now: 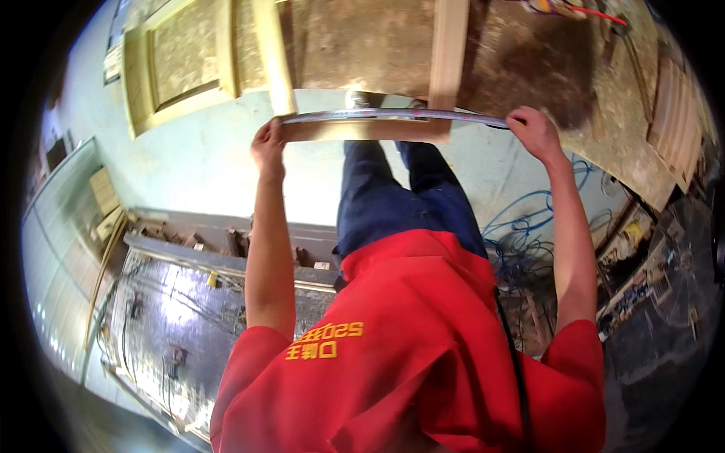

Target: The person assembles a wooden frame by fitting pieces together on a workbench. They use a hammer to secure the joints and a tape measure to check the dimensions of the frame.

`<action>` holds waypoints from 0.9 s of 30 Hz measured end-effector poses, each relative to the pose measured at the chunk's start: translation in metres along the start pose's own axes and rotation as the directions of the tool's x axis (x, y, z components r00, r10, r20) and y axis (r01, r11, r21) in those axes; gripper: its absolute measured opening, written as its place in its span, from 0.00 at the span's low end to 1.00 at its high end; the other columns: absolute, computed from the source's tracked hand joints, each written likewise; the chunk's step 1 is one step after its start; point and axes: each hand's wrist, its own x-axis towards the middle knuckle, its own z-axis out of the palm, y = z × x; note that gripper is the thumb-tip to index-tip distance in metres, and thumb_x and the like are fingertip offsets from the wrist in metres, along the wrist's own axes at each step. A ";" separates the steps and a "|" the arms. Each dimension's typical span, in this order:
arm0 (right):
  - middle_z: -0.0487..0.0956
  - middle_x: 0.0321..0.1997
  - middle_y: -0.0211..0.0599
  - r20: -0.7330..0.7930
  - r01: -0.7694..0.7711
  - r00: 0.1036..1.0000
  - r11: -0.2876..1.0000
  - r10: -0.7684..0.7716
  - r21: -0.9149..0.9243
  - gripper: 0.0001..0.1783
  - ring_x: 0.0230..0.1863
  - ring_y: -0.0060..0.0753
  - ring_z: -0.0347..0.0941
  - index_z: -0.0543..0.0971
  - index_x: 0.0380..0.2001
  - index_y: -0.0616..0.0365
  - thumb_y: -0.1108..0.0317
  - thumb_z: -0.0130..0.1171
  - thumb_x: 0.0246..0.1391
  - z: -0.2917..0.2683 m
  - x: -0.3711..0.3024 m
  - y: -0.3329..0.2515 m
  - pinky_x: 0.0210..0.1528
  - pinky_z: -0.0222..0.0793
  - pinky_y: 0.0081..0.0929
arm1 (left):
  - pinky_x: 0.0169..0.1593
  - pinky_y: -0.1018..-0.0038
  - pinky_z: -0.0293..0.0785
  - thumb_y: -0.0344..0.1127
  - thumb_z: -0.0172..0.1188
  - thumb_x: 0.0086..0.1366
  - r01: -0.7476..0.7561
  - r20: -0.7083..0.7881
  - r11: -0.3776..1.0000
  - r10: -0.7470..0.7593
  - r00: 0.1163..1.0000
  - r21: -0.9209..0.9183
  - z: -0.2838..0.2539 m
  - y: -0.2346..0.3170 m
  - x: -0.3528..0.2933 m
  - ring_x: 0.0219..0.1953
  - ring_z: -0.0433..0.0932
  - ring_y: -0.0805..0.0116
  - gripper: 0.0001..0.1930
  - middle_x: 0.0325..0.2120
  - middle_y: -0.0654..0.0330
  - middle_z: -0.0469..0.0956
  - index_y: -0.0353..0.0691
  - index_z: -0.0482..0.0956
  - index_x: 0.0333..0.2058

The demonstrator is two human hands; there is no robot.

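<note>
My left hand (268, 147) is closed at the left end of a tape measure (370, 115), whose silvery blade stretches sideways in front of me with a slight bow. At its other end my right hand (535, 132) is closed around the tape; a dark and yellow bit shows by the fingers. Just on my side of the blade, and roughly parallel to it, lies a flat wooden board (366, 131). Its left end comes close to my left fingers; I cannot tell if they touch it. Two wooden strips (273, 57) (450, 53) run away from me beyond the blade.
A worn brown worktop (362, 45) spreads at the far side, with a pale wooden frame (136, 83) at its left. Blue hoses (529, 215) tangle on the floor at right. A shiny metal-topped machine (181, 302) stands at lower left. Stacked wooden slats (676, 121) sit far right.
</note>
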 end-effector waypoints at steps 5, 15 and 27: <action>0.84 0.39 0.40 0.030 -0.081 0.996 0.997 0.081 0.020 0.13 0.42 0.47 0.80 0.85 0.34 0.56 0.59 0.58 0.55 0.000 -0.006 -0.005 0.45 0.74 0.36 | 0.39 0.77 0.76 0.43 0.66 0.68 0.026 0.011 0.993 -0.025 1.000 -0.113 0.005 0.005 -0.005 0.34 0.78 0.77 0.15 0.36 0.69 0.81 0.44 0.81 0.48; 0.84 0.39 0.43 0.026 -0.102 0.995 0.995 0.101 0.017 0.14 0.42 0.49 0.80 0.85 0.35 0.58 0.59 0.59 0.55 0.003 -0.010 -0.008 0.45 0.74 0.38 | 0.40 0.75 0.73 0.44 0.66 0.67 0.058 -0.031 0.997 -0.059 0.998 -0.049 0.007 0.018 -0.011 0.35 0.78 0.73 0.15 0.39 0.66 0.82 0.45 0.80 0.48; 0.84 0.40 0.44 0.036 -0.093 0.995 0.995 0.093 0.024 0.14 0.44 0.50 0.79 0.85 0.35 0.57 0.59 0.60 0.55 0.010 -0.013 0.000 0.47 0.74 0.39 | 0.41 0.74 0.75 0.43 0.66 0.67 0.067 -0.037 0.993 -0.071 0.997 -0.093 0.005 0.017 -0.009 0.35 0.78 0.72 0.13 0.36 0.66 0.81 0.45 0.81 0.47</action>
